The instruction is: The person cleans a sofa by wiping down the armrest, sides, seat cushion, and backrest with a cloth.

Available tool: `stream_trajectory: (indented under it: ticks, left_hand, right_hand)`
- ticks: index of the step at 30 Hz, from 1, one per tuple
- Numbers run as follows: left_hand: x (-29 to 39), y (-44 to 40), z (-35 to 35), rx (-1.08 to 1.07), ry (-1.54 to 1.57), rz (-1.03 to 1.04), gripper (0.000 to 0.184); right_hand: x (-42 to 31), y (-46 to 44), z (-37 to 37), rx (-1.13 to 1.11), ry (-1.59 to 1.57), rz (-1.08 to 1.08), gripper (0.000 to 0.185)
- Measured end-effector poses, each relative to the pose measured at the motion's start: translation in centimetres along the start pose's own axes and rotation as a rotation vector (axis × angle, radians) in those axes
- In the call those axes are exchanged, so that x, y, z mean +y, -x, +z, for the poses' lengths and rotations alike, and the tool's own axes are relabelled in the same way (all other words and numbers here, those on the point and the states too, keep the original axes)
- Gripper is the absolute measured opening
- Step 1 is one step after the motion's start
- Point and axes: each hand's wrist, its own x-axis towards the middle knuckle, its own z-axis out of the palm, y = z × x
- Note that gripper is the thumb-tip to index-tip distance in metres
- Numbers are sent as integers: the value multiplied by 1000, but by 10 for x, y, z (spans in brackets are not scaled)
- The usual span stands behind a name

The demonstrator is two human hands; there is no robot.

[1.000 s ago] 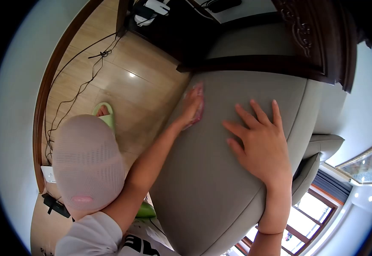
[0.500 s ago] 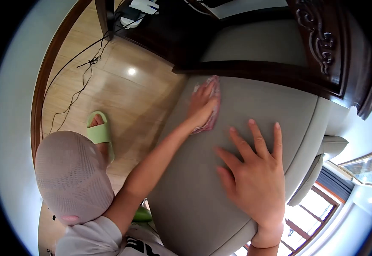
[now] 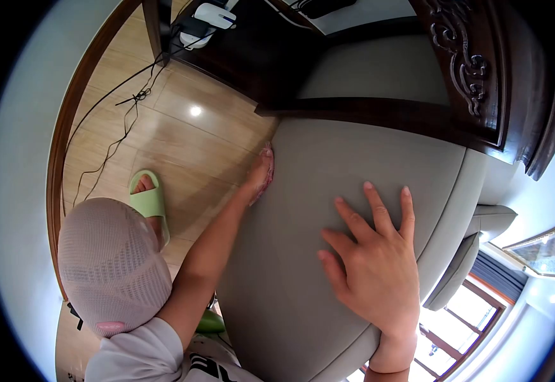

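Note:
Against the left side edge of the grey sofa seat (image 3: 303, 254), my left hand (image 3: 259, 173) presses a pink cloth (image 3: 269, 181). Only a thin strip of the cloth shows past the fingers; the rest is hidden under the hand. My right hand (image 3: 376, 267) rests palm down on the seat's upper surface, fingers spread, holding nothing.
Dark carved wood (image 3: 468, 76) borders the seat at the top right. Black cables (image 3: 124, 121) trail over the wooden floor (image 3: 188, 149). A foot in a green slipper (image 3: 147, 202) stands at left, beside a rounded beige mesh-covered shape (image 3: 115, 261).
My left hand has moved left and slightly down with the cloth, from the seat's top surface to its side edge. My right hand stays spread in nearly the same place.

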Motion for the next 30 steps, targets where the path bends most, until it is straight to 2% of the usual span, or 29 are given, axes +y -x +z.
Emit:
stream_trajectory:
  ticks: [3,5,7,10,13,16,19,21,23,26,29,30]
  left_hand:
    - [68,35,26,6,-9,67,67]
    - [122,70,50,3,-145,283,64]
    - [158,82,77,53,-475,512,62]
    - [196,83,90,-8,-378,412,62]
    - [168,52,83,57,-318,495,60]
    - [115,7,57,-38,-5,389,64]
    - [83,30,25,-73,201,68,72]
    - [40,50,3,-66,145,36,79]
    - [27,85,-15,-86,173,-110,82]
    - [-12,100,-27,-1,130,-79,78]
    - [45,134,-19,-12,6,-162,70]
    - [48,134,-13,-27,-7,-56,69]
  right_hand:
    - [-2,-2,2,12,6,1,21]
    - [-4,-1,1,6,5,9,22]
    - [-4,-1,2,3,-5,-4,19]
    - [-3,-2,4,9,-16,-9,19]
    - [-3,-3,1,4,-19,-14,20]
    - [-1,-1,0,-4,-16,-25,21]
    - [1,0,0,30,-15,-41,22]
    - [1,2,4,65,-26,-43,22]
    - [2,4,8,94,-39,-42,22]
    - [5,7,15,129,-14,-69,20]
    - [9,8,24,193,39,-122,20]
    - [9,8,24,163,64,-105,23]
